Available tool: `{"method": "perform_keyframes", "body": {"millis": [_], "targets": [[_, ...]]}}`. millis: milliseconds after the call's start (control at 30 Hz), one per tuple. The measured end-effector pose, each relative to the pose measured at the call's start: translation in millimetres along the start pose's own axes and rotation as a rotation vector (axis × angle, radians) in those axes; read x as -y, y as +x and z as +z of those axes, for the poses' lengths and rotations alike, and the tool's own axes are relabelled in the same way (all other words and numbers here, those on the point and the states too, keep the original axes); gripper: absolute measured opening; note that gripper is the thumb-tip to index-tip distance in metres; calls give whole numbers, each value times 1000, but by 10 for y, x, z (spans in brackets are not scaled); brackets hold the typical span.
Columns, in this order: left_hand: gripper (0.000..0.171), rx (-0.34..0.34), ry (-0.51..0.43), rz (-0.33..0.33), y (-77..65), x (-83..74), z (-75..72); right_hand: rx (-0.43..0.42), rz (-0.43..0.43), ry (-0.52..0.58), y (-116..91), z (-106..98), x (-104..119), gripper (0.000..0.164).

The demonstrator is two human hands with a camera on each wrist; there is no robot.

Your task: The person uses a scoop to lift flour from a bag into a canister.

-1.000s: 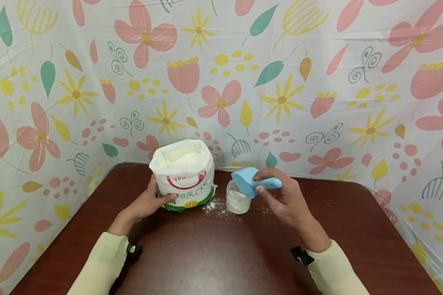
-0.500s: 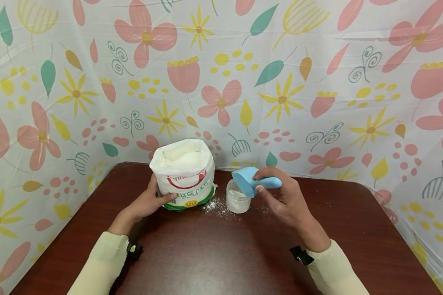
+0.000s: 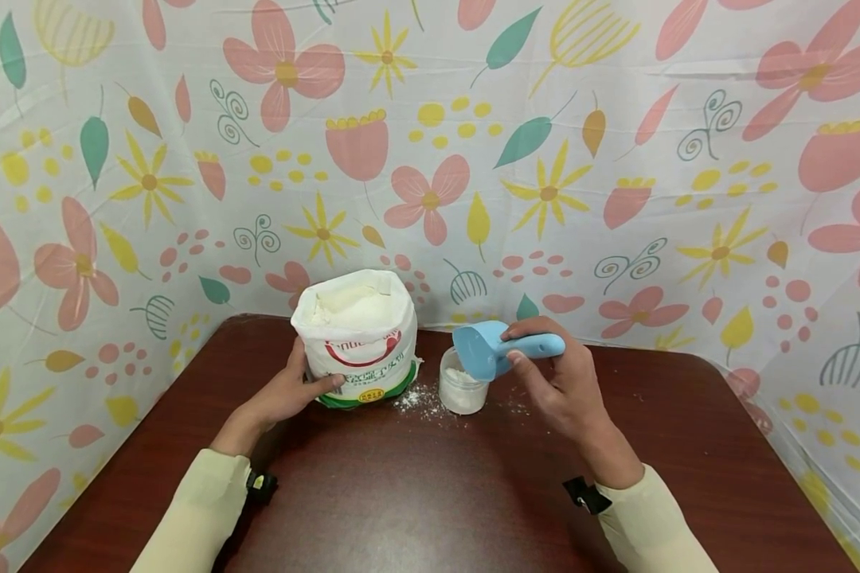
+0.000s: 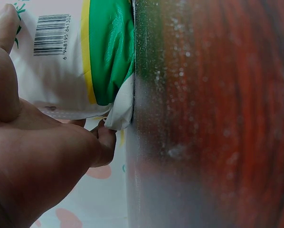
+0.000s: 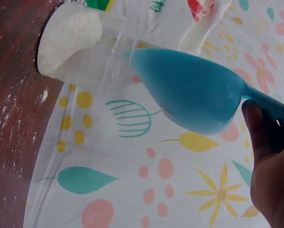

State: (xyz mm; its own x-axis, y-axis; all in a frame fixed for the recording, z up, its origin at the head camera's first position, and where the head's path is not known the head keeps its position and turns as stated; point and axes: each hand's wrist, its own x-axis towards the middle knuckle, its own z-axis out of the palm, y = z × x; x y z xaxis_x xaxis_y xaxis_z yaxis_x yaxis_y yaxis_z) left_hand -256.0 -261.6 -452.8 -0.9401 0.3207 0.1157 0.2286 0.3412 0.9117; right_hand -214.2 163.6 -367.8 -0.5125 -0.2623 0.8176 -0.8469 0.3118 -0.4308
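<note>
An opened white flour bag (image 3: pixel 358 354) with a green base stands left of centre, white powder showing at its mouth. My left hand (image 3: pixel 281 395) holds the bag's left side, thumb across the front and the other fingers around the side and back. In my right hand (image 3: pixel 564 383), thumb and fingers grip the handle of a light blue scoop (image 3: pixel 478 352). The scoop's bowl tilts down to the left over a clear jar (image 3: pixel 462 395) beside the bag. In the right wrist view, the scoop's tip overlaps the jar's rim, and white powder (image 5: pixel 71 35) fills part of the jar.
Spilled white powder (image 3: pixel 421 400) lies on the dark wooden table (image 3: pixel 416 493) between bag and jar, with fainter specks right of the jar. A flower-patterned sheet (image 3: pixel 430 119) hangs close behind the table and along its sides.
My right hand has shifted slightly right and up with the scoop, whose bowl has moved a little the same way. The left hand, bag and jar look the same.
</note>
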Motion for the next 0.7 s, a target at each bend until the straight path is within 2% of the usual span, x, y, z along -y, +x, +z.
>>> {"method": "perform_keyframes", "body": {"millis": [233, 467, 700], "targets": [[99, -1, 7, -14, -3, 1, -12, -75, -16, -1, 10, 10, 5, 36], [98, -1, 7, -7, -2, 10, -11, -172, 32, -68, 62, 20, 74, 33], [98, 0, 3, 2, 12, 22, -7, -222, 60, -60, 99, 8, 134, 33]]}}
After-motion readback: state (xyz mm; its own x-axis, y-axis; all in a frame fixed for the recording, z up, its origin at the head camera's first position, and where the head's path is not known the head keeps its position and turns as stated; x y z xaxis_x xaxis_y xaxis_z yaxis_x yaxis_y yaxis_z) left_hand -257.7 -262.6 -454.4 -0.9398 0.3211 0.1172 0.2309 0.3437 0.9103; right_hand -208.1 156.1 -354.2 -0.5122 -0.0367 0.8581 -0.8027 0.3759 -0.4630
